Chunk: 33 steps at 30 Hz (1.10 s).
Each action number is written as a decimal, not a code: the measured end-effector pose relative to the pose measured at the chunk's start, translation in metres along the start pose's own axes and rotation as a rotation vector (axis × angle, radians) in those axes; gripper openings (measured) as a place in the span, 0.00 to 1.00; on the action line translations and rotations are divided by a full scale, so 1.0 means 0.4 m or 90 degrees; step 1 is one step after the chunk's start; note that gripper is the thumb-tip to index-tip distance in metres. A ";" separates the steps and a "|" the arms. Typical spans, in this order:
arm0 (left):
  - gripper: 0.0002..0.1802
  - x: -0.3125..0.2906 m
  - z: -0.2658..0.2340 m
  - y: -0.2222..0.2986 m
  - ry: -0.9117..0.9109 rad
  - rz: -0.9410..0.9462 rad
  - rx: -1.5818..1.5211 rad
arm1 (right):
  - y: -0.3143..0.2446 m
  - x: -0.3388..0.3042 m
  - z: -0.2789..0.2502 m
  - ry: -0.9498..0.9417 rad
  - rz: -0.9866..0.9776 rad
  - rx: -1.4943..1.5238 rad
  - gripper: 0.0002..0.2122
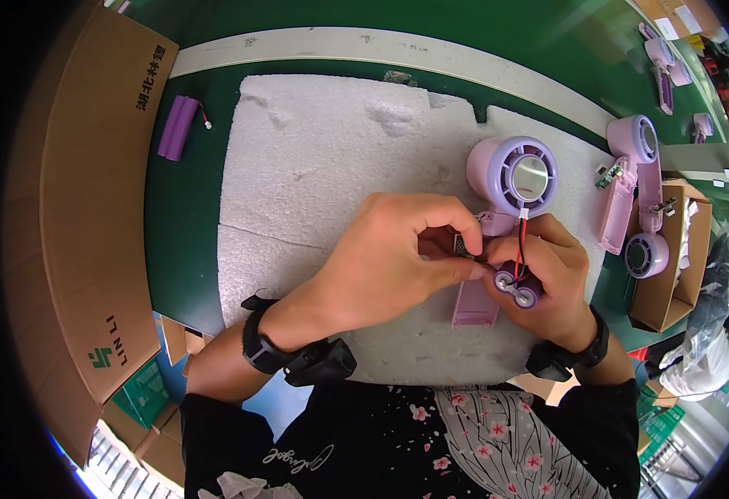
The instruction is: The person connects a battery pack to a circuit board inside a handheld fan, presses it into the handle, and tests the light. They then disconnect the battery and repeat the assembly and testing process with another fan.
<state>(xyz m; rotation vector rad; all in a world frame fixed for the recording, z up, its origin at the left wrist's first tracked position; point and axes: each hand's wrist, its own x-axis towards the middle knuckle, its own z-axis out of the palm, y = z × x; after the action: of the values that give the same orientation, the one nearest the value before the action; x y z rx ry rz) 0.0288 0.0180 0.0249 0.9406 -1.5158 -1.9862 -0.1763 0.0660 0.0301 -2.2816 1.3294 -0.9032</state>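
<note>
A pink and purple handheld fan lies on a white foam board, its round head pointing away from me. The opened pink handle runs toward me below my hands. My left hand pinches a small circuit board between thumb and forefinger, beside the handle. In my right hand is a purple battery pack, its two cell ends facing up. Red and black wires rise from it to a white plug by the fan head. My fingers partly hide the circuit board and handle.
Another purple battery pack lies left of the foam. On the right are more opened fans with loose boards, and a small cardboard box. A large cardboard box stands along the left side. A pale strip crosses the green table's far part.
</note>
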 end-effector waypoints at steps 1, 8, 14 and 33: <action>0.12 0.000 0.003 -0.006 0.007 0.052 0.024 | 0.003 -0.005 0.001 0.001 0.002 0.006 0.15; 0.16 0.001 0.001 -0.015 0.027 0.287 0.263 | -0.005 0.003 -0.008 -0.026 -0.044 -0.027 0.13; 0.15 -0.004 0.015 -0.019 0.059 0.231 0.241 | 0.011 -0.021 0.001 -0.028 -0.051 0.003 0.12; 0.12 -0.010 0.008 -0.013 0.042 0.178 0.209 | 0.021 -0.033 -0.007 0.122 -0.002 0.114 0.12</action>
<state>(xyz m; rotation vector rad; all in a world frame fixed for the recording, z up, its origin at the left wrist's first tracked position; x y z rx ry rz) 0.0292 0.0245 0.0215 0.8522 -1.8582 -1.5280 -0.1883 0.0732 0.0227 -2.1055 1.2639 -1.2163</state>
